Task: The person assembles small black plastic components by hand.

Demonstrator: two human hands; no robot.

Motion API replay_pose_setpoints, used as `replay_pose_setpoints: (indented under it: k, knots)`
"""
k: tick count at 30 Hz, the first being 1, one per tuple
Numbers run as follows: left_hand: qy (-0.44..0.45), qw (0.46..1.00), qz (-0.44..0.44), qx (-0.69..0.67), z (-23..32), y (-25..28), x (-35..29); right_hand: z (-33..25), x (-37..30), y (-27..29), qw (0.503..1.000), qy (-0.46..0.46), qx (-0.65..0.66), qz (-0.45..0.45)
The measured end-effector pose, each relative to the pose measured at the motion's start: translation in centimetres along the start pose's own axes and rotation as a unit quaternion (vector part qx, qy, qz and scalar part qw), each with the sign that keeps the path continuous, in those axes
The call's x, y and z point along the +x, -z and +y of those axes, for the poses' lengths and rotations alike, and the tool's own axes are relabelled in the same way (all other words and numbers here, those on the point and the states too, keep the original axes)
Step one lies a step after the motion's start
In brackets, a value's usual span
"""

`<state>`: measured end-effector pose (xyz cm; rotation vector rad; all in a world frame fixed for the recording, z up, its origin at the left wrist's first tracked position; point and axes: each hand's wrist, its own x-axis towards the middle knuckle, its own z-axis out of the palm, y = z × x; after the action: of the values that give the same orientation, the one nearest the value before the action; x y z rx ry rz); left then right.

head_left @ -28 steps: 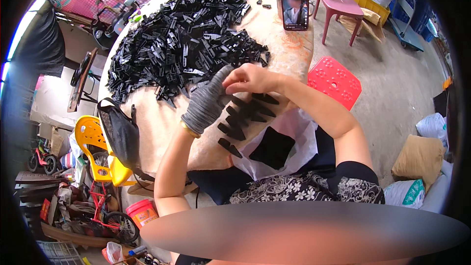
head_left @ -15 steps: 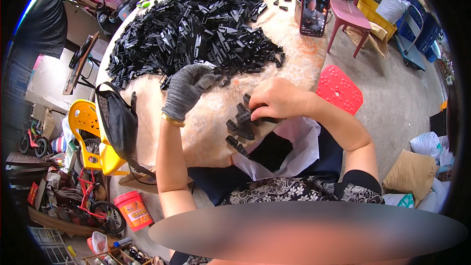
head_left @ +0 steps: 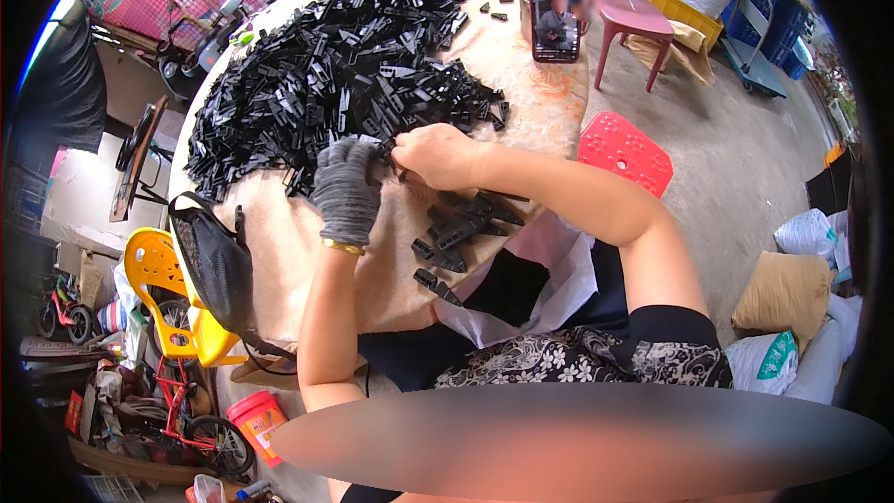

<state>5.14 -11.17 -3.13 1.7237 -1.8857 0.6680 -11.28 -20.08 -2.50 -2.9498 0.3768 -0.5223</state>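
A big heap of small black plastic pieces (head_left: 345,56) covers the far part of the cloth-covered table (head_left: 289,261). At the heap's near edge my two hands meet. My left hand (head_left: 347,188), in a grey knit glove, is closed with its fingers curled around a black plastic piece (head_left: 387,143), mostly hidden. My bare right hand (head_left: 436,156) pinches at the same piece from the right. Below my right wrist, several black clip-like pieces (head_left: 456,228) lie loosely grouped near the table edge. A white bag (head_left: 568,279) with dark contents sits open at my lap.
A phone (head_left: 556,16) leans upright against a metal cup at the table's right side. A black mesh bag (head_left: 212,256) hangs at the left edge beside a yellow chair (head_left: 158,261). To the right stand a red stool (head_left: 626,156) and a maroon chair (head_left: 629,14).
My right hand has left the loose group by the table edge and moved up and left to my gloved hand. The whole view has shifted slightly.
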Motion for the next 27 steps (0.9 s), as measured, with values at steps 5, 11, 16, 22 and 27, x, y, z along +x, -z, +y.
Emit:
replay_pose_setpoints:
  k: [5,11,16,22,27]
  knots:
    - [0.134,0.932,-0.016,-0.337,1.5,1.2,0.5,1.1,-3.8,1.1,0.996,-0.033,0.081,0.004]
    - [0.177,0.869,-0.215,-0.409,2.9,1.5,0.0,2.5,-5.5,1.2,0.983,-0.053,0.173,0.026]
    - [0.093,0.899,-0.213,-0.372,2.8,1.0,-0.6,2.7,-5.5,0.7,0.976,-0.045,0.207,0.056]
    - [0.095,0.916,-0.251,-0.297,3.7,1.2,-0.5,2.6,-5.9,0.7,0.976,-0.047,0.201,0.068]
    - [0.055,0.935,-0.25,-0.244,3.9,1.6,-0.3,2.6,-5.9,0.2,0.975,-0.017,0.191,0.109]
